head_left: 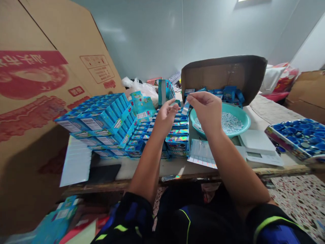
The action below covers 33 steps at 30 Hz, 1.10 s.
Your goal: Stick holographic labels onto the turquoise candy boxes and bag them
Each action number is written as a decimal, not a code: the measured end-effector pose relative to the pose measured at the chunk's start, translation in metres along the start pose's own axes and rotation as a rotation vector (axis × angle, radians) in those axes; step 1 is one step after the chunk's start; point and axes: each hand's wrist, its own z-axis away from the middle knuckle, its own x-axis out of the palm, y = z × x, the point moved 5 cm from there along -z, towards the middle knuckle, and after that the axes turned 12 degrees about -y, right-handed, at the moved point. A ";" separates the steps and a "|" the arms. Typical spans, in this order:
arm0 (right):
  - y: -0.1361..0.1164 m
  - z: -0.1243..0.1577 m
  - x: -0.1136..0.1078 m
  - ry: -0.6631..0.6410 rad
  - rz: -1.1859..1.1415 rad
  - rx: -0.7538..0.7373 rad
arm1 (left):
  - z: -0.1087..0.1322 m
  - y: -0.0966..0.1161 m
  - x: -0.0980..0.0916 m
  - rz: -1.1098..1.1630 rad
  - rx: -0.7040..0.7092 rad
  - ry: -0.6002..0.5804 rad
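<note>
My right hand point(207, 110) is closed in a pinch over the blue boxes, holding a small shiny sticker point(186, 108) by its upper end. To its left, my left hand point(165, 118) hovers above the same boxes, fingers loosely apart, with nothing visible in it. Beneath both hands stand rows of small blue candy boxes point(177, 144), some with shiny strips across their tops. A sheet of shiny stickers point(201, 154) lies on the table under my right forearm.
Stacked blue display boxes point(101, 123) rise at the left beside a large carton point(38, 101). A turquoise basin point(245, 127) holds pale candies. A white scale point(259, 144) and a tray of blue caps point(302, 135) sit at the right. Behind is an open cardboard box point(218, 73).
</note>
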 end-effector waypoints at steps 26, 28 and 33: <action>0.088 0.011 0.011 0.302 -0.245 0.156 | -0.058 -0.027 -0.002 -0.253 -0.118 -0.615; 0.083 0.015 0.010 0.276 -0.052 0.111 | -0.055 -0.031 -0.002 -0.273 -0.148 -0.622; 0.082 0.025 0.013 0.170 0.255 0.150 | -0.051 -0.034 -0.001 -0.364 -0.227 -0.652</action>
